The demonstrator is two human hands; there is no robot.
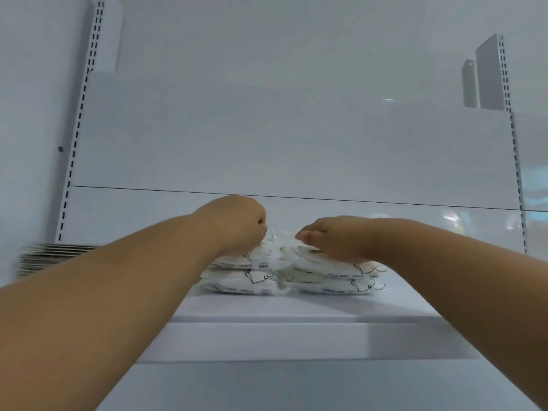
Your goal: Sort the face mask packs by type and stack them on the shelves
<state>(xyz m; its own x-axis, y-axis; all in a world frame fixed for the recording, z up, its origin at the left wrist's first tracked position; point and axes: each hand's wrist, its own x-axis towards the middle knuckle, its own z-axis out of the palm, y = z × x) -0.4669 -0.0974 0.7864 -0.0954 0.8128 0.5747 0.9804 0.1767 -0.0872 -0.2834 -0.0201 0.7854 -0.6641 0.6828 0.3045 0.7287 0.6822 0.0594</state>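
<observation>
Two bare arms reach up from the lower corners to a white shelf at centre frame, where white face mask packs lie in two low stacks side by side. The left hand, fingers curled, rests on the left stack; whether its grip holds a pack cannot be told. The right hand presses flat, fingers fairly straight, on the right stack.

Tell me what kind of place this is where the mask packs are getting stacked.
Probably a shop or stockroom. The white metal shelf hangs on slotted uprights like retail shelving, face mask packs lie in two low piles under the left hand and right hand, and flat cardboard sheets lie stacked at the left.
</observation>
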